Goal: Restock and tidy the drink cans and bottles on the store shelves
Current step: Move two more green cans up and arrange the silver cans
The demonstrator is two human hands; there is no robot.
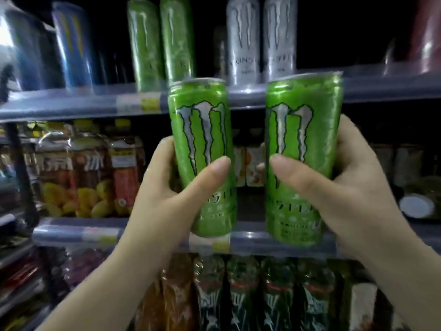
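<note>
Two tall green energy drink cans are held upright in front of the shelves. My left hand (167,194) grips the left green can (202,130), thumb across its front. My right hand (346,182) grips the right green can (303,139) the same way. Both cans are level with the gap between the top shelf edge (71,106) and the middle shelf edge (257,242). On the top shelf behind stand two more green cans (162,41) and two silver-white cans (260,39).
A blue can (71,46) stands at the top left, a dark red one (427,34) at the top right. Bottles with fruit labels (78,173) fill the middle shelf's left side. Dark green-labelled bottles (262,295) line the bottom shelf.
</note>
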